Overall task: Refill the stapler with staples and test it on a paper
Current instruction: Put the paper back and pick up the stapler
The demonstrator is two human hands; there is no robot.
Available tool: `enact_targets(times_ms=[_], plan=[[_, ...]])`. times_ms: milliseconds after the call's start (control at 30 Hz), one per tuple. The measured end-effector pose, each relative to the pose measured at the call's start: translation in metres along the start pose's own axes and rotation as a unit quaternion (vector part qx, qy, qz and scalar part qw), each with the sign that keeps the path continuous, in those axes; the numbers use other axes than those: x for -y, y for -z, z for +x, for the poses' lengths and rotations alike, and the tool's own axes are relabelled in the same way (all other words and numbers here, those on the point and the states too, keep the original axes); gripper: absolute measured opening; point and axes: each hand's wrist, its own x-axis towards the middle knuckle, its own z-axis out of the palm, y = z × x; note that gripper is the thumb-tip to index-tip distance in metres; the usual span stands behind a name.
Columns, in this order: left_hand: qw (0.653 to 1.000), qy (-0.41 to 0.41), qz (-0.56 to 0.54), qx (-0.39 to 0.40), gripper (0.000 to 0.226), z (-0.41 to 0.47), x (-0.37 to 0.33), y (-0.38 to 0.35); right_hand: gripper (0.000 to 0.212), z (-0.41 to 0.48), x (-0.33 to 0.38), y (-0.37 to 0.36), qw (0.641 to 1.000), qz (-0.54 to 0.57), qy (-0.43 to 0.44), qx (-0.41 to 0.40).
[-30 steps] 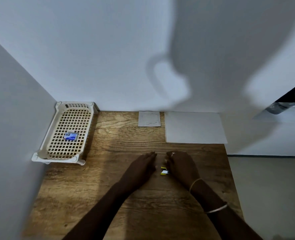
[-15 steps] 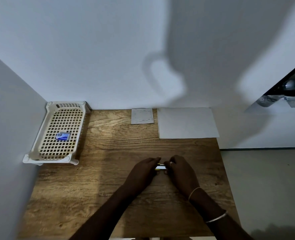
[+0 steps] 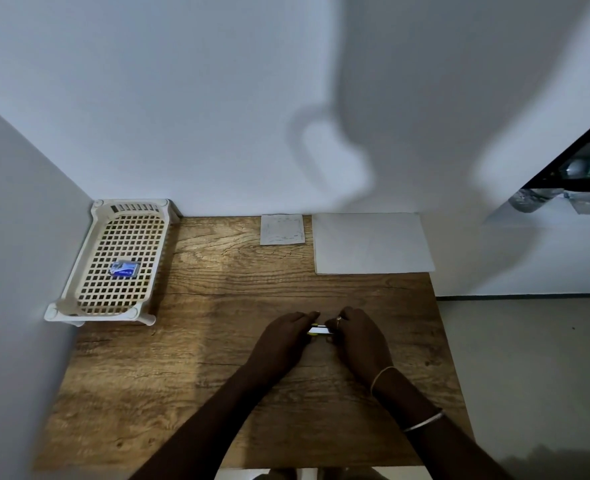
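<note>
A small stapler (image 3: 318,330), white and yellow where it shows, sits between my two hands near the middle of the wooden table (image 3: 217,375). My left hand (image 3: 281,341) closes on its left end and my right hand (image 3: 359,337) on its right end; most of it is hidden by my fingers. A small blue staple box (image 3: 124,269) lies in the cream lattice tray (image 3: 79,282) at the far left. A large white sheet of paper (image 3: 371,242) lies at the back right, with a smaller square sheet (image 3: 282,229) beside it.
White walls close the table at the back and left. The table's right edge drops to a pale floor (image 3: 529,375). A dark object with shiny foil (image 3: 570,181) juts in at the upper right.
Both hands have closed in on the stapler and now grip its ends; a second ago they hovered beside it. The camera view has shifted slightly.
</note>
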Motion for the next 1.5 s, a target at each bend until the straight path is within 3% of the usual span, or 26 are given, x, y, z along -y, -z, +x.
enact_targets(times_ms=[300,467,567,800,967,1133,1500], plan=[[1.0,0.01,-0.016,-0.001,0.054,0.0,-0.008,0.008,0.008,0.001,0.002,-0.002,1.0,0.011,-0.011,-0.007],[0.997,0.037,-0.069,0.001,0.061,0.002,-0.011,0.021,0.02,0.001,0.002,-0.001,1.0,0.028,-0.006,0.0],[0.987,0.051,-0.148,-0.025,0.057,-0.001,-0.01,0.03,0.025,0.0,0.006,0.002,0.995,0.094,-0.03,-0.006],[0.927,0.13,-0.334,-0.112,0.044,-0.006,-0.009,0.05,0.01,0.007,0.022,0.024,0.945,0.323,-0.046,0.031],[0.859,0.156,-0.463,-0.153,0.045,-0.007,-0.012,0.067,0.027,0.013,0.04,0.032,0.886,0.455,-0.051,0.066],[0.802,0.179,-0.539,-0.186,0.045,-0.013,-0.008,0.083,0.022,0.023,0.062,0.041,0.836,0.539,-0.057,0.087],[0.762,0.193,-0.555,-0.273,0.037,-0.029,0.026,0.117,0.024,0.055,0.124,0.042,0.849,0.512,0.007,0.133]])
